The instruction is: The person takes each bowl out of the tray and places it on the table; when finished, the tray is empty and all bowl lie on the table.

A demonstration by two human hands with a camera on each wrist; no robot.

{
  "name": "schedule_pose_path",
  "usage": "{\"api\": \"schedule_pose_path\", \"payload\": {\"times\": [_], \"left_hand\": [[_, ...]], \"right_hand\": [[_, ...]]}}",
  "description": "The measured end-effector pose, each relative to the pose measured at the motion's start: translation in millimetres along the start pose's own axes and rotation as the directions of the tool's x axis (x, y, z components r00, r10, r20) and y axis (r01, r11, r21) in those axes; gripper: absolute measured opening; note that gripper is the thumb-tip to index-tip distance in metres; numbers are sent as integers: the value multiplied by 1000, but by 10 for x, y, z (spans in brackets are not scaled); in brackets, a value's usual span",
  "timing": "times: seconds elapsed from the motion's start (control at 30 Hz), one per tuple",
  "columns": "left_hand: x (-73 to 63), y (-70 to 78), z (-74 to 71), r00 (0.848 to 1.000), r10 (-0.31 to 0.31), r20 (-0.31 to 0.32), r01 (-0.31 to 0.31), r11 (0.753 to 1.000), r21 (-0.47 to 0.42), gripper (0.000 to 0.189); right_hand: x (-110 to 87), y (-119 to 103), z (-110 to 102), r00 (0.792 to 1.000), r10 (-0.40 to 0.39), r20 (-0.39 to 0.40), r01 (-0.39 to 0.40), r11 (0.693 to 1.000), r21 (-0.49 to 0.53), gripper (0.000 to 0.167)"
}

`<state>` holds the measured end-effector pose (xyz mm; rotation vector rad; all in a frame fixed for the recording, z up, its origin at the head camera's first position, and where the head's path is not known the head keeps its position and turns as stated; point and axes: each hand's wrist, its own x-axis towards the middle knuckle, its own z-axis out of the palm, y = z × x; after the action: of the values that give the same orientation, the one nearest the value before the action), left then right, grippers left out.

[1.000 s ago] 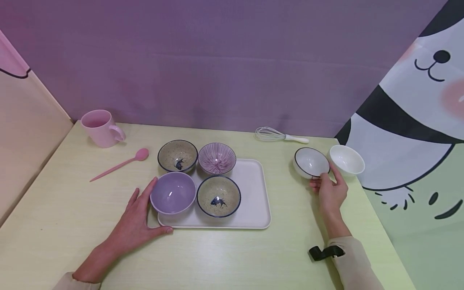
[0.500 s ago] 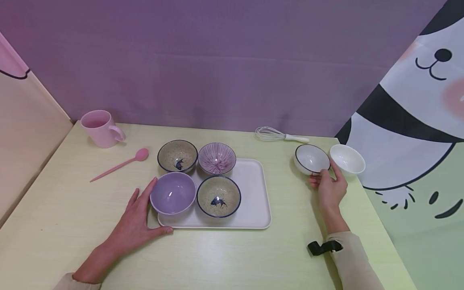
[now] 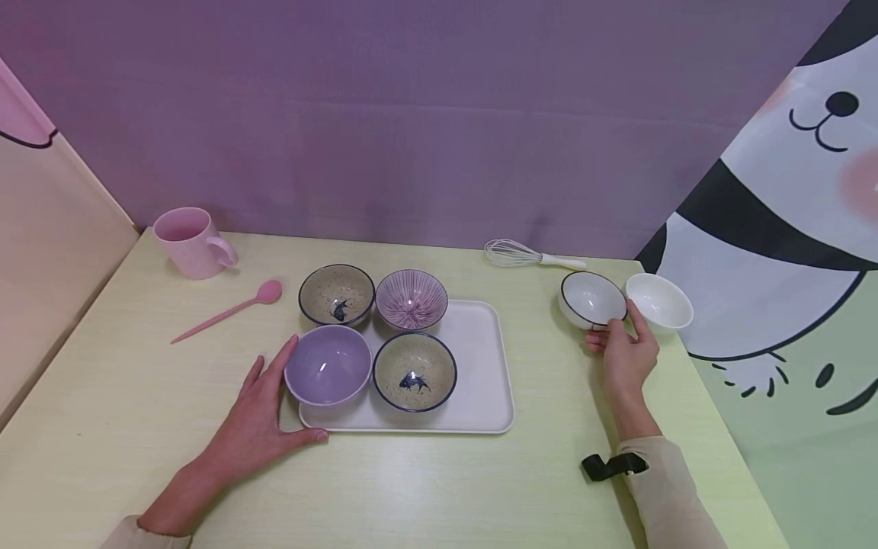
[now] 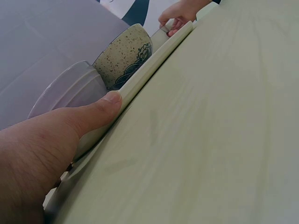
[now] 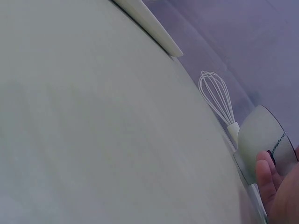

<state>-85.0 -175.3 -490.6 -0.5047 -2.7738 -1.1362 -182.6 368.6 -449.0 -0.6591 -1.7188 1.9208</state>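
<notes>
My left hand point(image 3: 257, 412) rests beside the lavender bowl point(image 3: 328, 367), fingers extended along its left side. Its thumb lies on the near rim of the white tray point(image 3: 480, 366), as the left wrist view also shows. My right hand point(image 3: 627, 357) holds a white bowl with a dark rim point(image 3: 591, 299), thumb at the rim and other fingers curled against its near side. In the right wrist view those fingers point(image 5: 265, 179) touch the bowl's outer wall. Just right of it stands a plain white bowl point(image 3: 660, 301).
Grouped with the lavender bowl on the tray's left part are a speckled fish bowl point(image 3: 414, 374), a second fish bowl point(image 3: 332, 293) and a purple striped bowl point(image 3: 411, 300). A whisk point(image 3: 528, 255) lies at the back edge. Leftward are a pink mug point(image 3: 188, 244) and pink spoon point(image 3: 233, 311).
My right hand has nudged the dark-rimmed white bowl slightly back and to the right. The left hand, the tray and its bowls have stayed in place.
</notes>
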Motion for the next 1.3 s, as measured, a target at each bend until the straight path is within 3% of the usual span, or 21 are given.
{"api": "schedule_pose_path", "payload": {"times": [0.37,0.67,1.1,1.3], "left_hand": [[2,-5,6,1000,24,-13,-24,1000,5,146],[-2,3,-6,1000,10,-6,-10,1000,-11,146],[-2,9,-12,1000,-6,7,6,1000,-16,146],[4,-2,5,1000,18,-9,-18,1000,-11,146]], "right_hand": [[25,-5,-18,1000,0,-4,0,1000,-1,63],[-26,-61,-32,1000,8,23,-7,1000,-27,62],[-19,-5,-119,997,-17,77,30,987,-159,61],[-43,-23,-154,994,-45,98,65,974,-217,60]]}}
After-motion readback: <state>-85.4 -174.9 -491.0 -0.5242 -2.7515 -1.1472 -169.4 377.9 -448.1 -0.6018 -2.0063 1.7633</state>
